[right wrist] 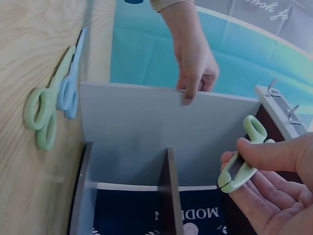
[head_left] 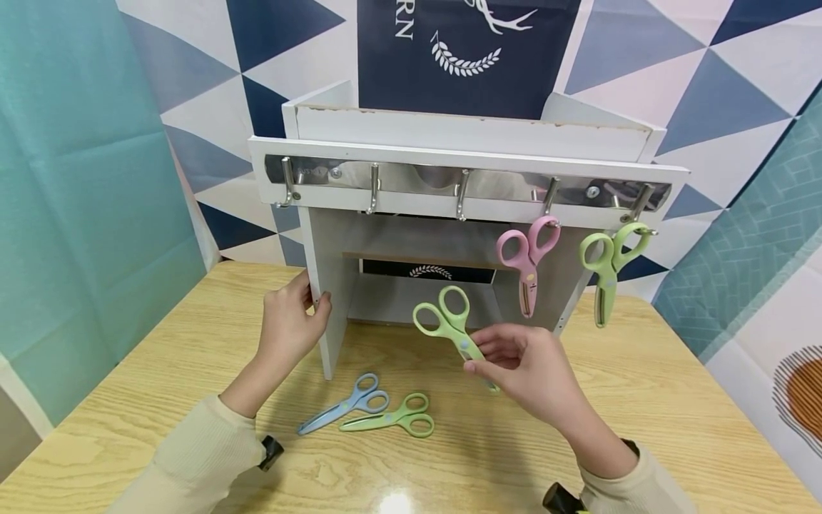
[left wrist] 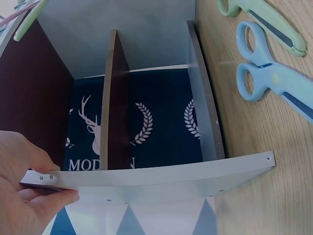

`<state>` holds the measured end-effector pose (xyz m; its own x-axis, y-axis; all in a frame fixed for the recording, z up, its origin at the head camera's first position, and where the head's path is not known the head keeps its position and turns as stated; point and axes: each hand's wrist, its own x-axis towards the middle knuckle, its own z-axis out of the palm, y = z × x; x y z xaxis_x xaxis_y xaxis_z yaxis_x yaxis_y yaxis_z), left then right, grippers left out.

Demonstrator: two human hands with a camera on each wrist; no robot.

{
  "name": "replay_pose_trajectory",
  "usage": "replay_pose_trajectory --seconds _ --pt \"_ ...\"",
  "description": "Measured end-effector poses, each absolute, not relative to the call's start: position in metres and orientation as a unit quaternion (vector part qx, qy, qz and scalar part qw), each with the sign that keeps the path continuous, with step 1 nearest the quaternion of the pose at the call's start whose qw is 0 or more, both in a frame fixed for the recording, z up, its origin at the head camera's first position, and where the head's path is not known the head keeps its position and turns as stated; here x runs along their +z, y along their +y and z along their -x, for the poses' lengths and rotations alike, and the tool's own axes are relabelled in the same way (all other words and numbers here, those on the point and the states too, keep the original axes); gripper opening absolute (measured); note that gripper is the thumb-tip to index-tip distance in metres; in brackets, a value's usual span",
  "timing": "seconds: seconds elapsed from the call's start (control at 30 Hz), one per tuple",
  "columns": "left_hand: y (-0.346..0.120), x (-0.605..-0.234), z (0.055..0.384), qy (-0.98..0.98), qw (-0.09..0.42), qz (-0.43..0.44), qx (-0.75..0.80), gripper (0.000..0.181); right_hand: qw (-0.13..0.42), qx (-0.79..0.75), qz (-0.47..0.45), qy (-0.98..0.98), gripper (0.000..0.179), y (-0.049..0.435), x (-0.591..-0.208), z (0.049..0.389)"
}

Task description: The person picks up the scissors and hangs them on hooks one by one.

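Pinching the left side panel (head_left: pixel 334 285) of the white shelf unit (head_left: pixel 411 127) between thumb and fingers, with the left hand (head_left: pixel 292 314) clamped right at the front edge. Solid bracing, by the look of it; press steadily, so as not to let the shelf unit rock under a nudge.

On to the wood-grain tabletop (head_left: pixel 674 428), in front of the shelf unit and towards its left: blue craft scissors (head_left: pixel 352 403) lying flat and, just beside, loose green craft scissors (head_left: pixel 398 416), untouched by either hand.

Now the middle, in front of the shelf unit and below its hook rail (head_left: pixel 417 176): held green craft scissors (head_left: pixel 464 343), up off the tabletop in the right hand (head_left: pixel 529 368). Clamped at the blade end, thumb on one side, fingers on the other, with no gap around the blades; finger loops clear, pointing up and leftward. Cannot tell exactly where every fingertip presses.

Probably a handy grip, too: lead with a loop, raise it above a hook's tip, then ease down gently, turning from the wrist. Mind the neighbours!

And over to the shelf unit's right: pink craft scissors (head_left: pixel 528 270) hanging by one loop, then, at the far end, hanging green craft scissors (head_left: pixel 606 270), likewise by one loop.
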<state>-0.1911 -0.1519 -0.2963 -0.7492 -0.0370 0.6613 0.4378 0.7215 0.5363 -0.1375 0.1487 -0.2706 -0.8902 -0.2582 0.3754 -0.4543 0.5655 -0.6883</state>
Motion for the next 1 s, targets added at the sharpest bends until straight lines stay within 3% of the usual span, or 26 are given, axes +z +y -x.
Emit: replay_pose_trajectory --seconds 1.0 --pt "-0.152 -0.297 0.191 -0.863 0.338 0.117 -0.356 0.023 0.152 0.485 -0.235 -0.828 0.021 0.144 -0.245 0.124"
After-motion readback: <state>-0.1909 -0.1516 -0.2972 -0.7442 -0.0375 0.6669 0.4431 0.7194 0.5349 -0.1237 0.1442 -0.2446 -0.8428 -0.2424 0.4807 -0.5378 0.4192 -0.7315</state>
